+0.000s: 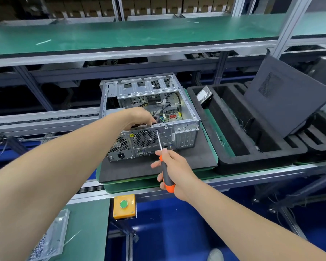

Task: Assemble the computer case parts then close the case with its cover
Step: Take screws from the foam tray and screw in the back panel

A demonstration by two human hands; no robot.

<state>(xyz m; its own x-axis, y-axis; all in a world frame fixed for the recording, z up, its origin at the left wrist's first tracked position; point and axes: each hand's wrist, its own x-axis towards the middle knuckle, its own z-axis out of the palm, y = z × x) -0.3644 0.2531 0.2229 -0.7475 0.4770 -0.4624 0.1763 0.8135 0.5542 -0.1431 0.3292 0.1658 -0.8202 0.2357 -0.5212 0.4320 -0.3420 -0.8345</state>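
Note:
An open grey computer case (184, 137) lies on a black foam pad (196, 161), its rear panel facing me and the motherboard (170, 115) showing inside. My left hand (139, 117) reaches over the rear edge into the case; its fingertips are hidden inside, so what they touch cannot be told. My right hand (172, 166) grips an orange-and-black screwdriver (167, 178), whose tip meets the rear panel near the top edge, beside the fan grille (144, 137). The dark case cover (282, 95) leans upright in the foam tray on the right.
A black foam tray (233, 157) with long compartments stands right of the case, a hard drive (204, 96) propped at its back left. A yellow box with a green button (124, 205) hangs below the conveyor edge. A clear bag of screws (51, 236) lies at bottom left.

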